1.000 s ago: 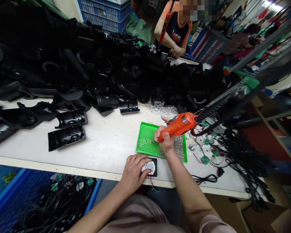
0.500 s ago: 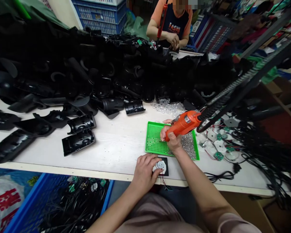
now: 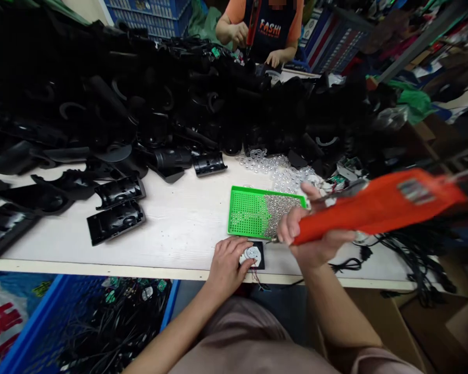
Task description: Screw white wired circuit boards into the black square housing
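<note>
My left hand (image 3: 229, 262) pinches a white round part (image 3: 251, 254) between thumb and fingers, pressing it down on a small black square plate (image 3: 261, 264) by the table's front edge. Thin dark and red wires (image 3: 257, 280) trail off the part over that edge. In my right hand (image 3: 315, 252) is an orange electric screwdriver (image 3: 374, 205), lying almost level, slightly blurred. Its tip points left, just right of the white part. Behind both hands sits a green perforated tray (image 3: 242, 200) with small metal screws (image 3: 281, 208) heaped in its right half.
Black plastic shells (image 3: 117, 221) lie at left, with a large dark heap behind. Clear plastic rings (image 3: 292, 176) are beyond the tray, black cables (image 3: 409, 259) at right. A blue crate (image 3: 31, 332) of wired parts stands below left. Across the table a co-worker (image 3: 271, 31) is at work.
My right hand has lifted the screwdriver from over the tray and swung it right and nearer, its tip now beside the white part. My left hand keeps its hold. The view has shifted slightly.
</note>
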A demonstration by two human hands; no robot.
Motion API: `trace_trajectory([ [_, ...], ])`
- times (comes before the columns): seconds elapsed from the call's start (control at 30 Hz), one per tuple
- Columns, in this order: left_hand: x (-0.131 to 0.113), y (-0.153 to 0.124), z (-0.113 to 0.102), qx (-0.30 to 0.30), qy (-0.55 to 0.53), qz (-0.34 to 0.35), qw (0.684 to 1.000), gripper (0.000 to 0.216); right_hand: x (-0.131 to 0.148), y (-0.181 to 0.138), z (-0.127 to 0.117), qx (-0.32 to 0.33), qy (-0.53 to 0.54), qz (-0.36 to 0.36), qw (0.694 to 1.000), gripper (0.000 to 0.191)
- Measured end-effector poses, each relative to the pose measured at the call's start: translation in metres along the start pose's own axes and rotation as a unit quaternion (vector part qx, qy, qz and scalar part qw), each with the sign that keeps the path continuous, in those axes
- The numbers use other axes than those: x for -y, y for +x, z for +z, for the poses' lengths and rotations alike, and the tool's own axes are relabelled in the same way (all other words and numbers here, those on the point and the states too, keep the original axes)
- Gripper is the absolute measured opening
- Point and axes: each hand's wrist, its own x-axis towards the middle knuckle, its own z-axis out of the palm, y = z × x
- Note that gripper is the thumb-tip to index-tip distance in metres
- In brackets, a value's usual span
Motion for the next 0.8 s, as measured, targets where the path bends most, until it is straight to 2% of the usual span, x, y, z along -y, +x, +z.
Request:
trace_trajectory([
  [0.17, 0.001, 0.001, 0.001, -0.006, 0.005, 0.005, 1.0, 0.029, -0.025, -0.035, -0.012, -0.016, 0.019, 0.004, 1.0, 0.071],
  [0.4, 0.0, 0.0, 0.0, -0.01, 0.006, 0.004, 1.0, 0.028, -0.041, -0.034, -0.011, -0.009, -0.017, 0.023, 1.0, 0.082],
  [0.5, 0.0, 0.0, 0.001, -0.015, 0.006, 0.009, 1.0, 0.027, -0.043, -0.036, -0.012, -0.005, -0.01, 0.032, 0.999, 0.08],
  [0.63, 0.0, 0.0, 0.002, -0.012, 0.004, 0.007, 1.0, 0.027, -0.045, -0.037, -0.012, 0.019, -0.021, 0.025, 0.999, 0.061],
  [0.73, -0.001, 0.001, 0.001, 0.004, 0.001, -0.006, 1.0, 0.027, -0.048, -0.035, -0.013, 0.083, -0.018, 0.032, 0.996, 0.042],
  [0.8, -0.003, 0.001, 0.0, 0.012, -0.003, -0.014, 1.0, 0.026, -0.05, -0.036, -0.014, 0.127, -0.008, 0.04, 0.991, 0.037],
])
